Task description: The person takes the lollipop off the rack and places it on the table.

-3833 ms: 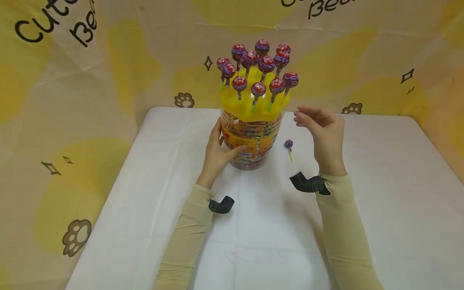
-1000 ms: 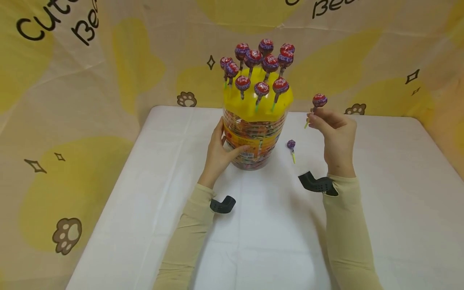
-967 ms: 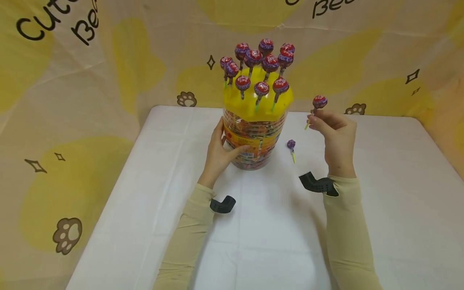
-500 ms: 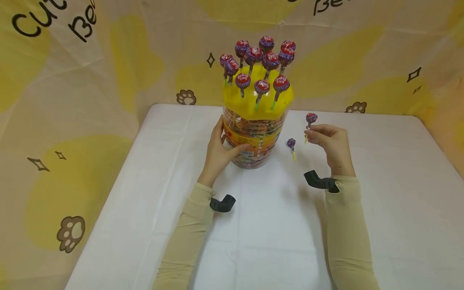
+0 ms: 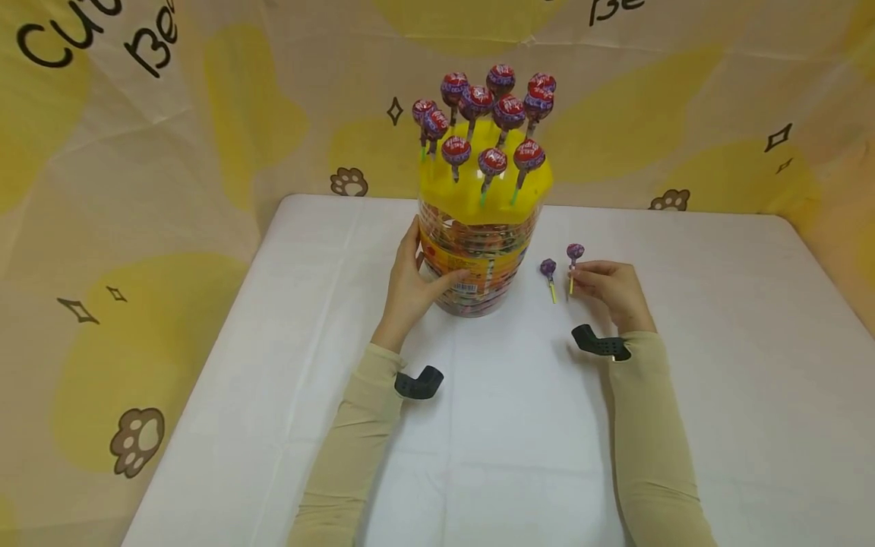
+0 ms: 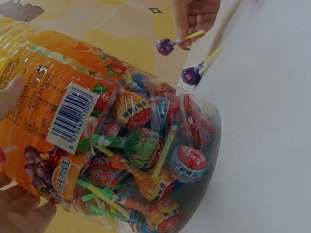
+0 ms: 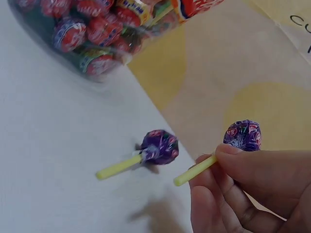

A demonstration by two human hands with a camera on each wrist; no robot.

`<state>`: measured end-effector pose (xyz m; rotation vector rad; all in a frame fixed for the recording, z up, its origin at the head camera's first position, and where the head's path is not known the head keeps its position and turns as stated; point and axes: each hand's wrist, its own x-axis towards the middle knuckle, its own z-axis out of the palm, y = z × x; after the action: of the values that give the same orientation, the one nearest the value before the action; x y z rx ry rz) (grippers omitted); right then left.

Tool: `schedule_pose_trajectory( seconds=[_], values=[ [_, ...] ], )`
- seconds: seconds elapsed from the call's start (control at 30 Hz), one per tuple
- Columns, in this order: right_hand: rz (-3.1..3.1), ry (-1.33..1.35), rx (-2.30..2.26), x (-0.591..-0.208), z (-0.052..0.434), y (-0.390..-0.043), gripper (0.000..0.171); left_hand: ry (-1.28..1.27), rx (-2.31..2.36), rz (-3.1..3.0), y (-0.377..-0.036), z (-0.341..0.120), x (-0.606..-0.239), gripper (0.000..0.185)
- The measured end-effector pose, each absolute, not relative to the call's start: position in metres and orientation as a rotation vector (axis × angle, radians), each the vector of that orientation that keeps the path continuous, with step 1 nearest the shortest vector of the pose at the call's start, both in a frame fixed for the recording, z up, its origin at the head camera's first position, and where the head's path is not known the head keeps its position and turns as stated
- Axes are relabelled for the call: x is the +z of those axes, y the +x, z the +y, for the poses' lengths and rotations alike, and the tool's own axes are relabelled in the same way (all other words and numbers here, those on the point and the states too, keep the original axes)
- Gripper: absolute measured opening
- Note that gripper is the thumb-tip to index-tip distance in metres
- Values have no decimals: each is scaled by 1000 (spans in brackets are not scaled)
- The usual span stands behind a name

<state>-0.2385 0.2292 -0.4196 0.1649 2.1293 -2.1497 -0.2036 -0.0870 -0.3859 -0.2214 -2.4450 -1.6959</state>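
Note:
A clear plastic jar (image 5: 478, 258) full of wrapped lollipops stands mid-table, its yellow lid (image 5: 478, 194) stuck with several upright lollipops (image 5: 492, 161). My left hand (image 5: 413, 285) grips the jar's left side, thumb on the label (image 6: 9, 94). My right hand (image 5: 608, 285) pinches the yellow stick of a purple lollipop (image 5: 575, 251) (image 7: 242, 135), held low just above the table. A second purple lollipop (image 5: 548, 267) (image 7: 159, 147) (image 6: 190, 75) lies on the table just left of it, beside the jar.
The white table (image 5: 718, 380) runs wide to the right and front. A yellow printed cloth backdrop (image 5: 205, 114) hangs behind and to the left. Black wrist mounts (image 5: 601, 343) sit on both cream sleeves.
My right hand took a lollipop from the lid's right edge, then lowered it down and left to just above the table beside the lying lollipop. The left hand stayed on the jar.

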Motion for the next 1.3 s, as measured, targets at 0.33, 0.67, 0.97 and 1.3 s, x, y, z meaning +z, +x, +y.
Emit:
schedule_pose_trajectory(
  seconds=[0.33,0.67,0.97,1.3],
  values=[
    [2173,244,-2006,-433,230,-242,12,-229,-1701,-2439,-203,-87,-385,97],
    [2159,302,-2054,-439,227,-244,7,-234,-1699,-2433,-204,-88,-387,97],
    [2242,251,-1991,-439,225,-245,21,-226,-1710,-2432,-204,-87,-386,97],
    [2372,215,-1738,-435,228,-246,37,-225,-1702,-2434,-205,-87,-388,97]
  ],
)
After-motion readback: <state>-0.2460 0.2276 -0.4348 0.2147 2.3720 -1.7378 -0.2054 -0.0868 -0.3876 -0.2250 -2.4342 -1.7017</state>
